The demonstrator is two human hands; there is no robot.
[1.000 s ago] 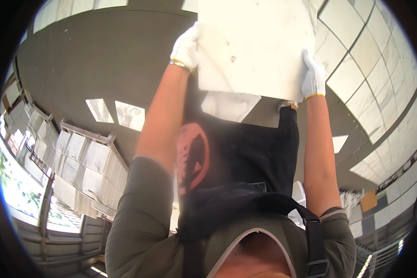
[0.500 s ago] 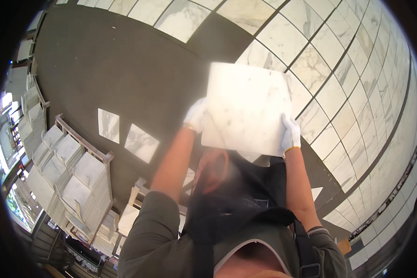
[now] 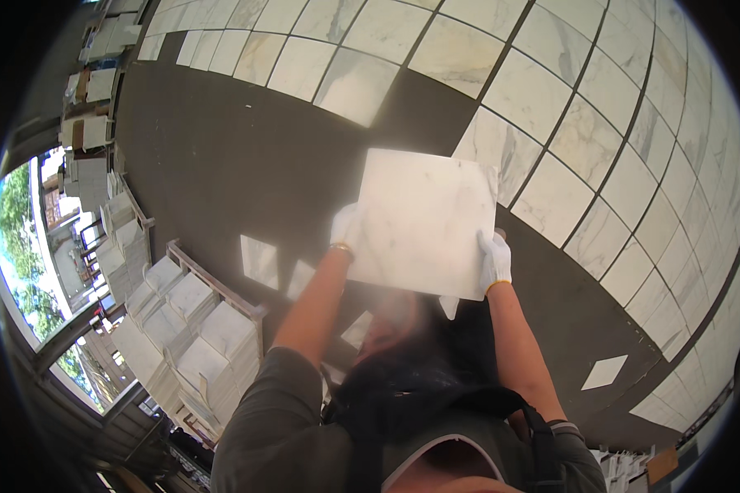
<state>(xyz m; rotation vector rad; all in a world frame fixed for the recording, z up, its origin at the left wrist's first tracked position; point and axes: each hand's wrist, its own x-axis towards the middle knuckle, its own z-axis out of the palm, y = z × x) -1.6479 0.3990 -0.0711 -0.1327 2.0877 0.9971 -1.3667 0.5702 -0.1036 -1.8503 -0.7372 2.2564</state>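
A square white marble tile (image 3: 423, 222) with faint grey veins is held up in front of me, over the dark floor. My left hand (image 3: 344, 228), in a white glove, grips its left edge. On the opposite edge, the gloved right hand (image 3: 495, 258) is closed with its thumb on the tile's face. The other fingers of both hands are mostly hidden behind the slab. Beyond its upper right corner lies the nearest of the laid-out tiles (image 3: 499, 148), a grey-veined one beside bare dark floor.
Rows of marble tiles (image 3: 559, 99) with narrow dark gaps cover the floor ahead and to the right. Crates of stacked tiles (image 3: 193, 329) stand at the left. Loose pale tiles (image 3: 259, 260) lie on the dark floor (image 3: 222, 148), with another white piece (image 3: 605, 372) at the lower right.
The view has shifted, so the laid tiles and left crates sit further right and lower. Both hands still hold the marble tile, which now appears slightly lower and more to the left.
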